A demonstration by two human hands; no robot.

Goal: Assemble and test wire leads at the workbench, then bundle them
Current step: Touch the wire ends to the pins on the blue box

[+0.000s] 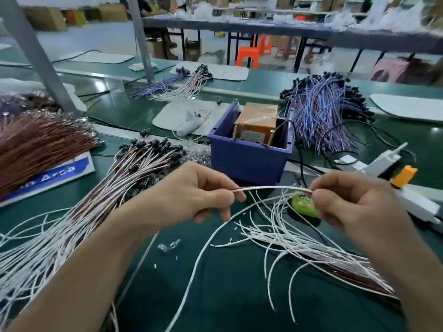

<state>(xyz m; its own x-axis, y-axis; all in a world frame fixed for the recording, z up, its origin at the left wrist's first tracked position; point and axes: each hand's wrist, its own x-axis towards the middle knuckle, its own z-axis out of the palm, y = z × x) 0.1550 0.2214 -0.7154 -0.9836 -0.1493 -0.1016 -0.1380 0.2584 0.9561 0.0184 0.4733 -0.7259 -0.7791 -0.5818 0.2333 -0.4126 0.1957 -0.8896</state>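
A thin white wire lead (271,187) stretches in a shallow arc between my two hands above the green bench. My left hand (191,195) pinches its left end between thumb and forefinger. My right hand (347,200) pinches its right end, just over a small green device (303,205). Loose white leads (299,245) fan out on the mat below my right hand. A large pile of finished leads with black heads (148,152) lies to the left under my left forearm.
A blue bin (247,154) with an orange box inside stands behind my hands. A blue-purple wire heap (321,109) lies at right. Brown wires (36,142) rest on a carton at left. A white tool with an orange part (402,180) sits at right.
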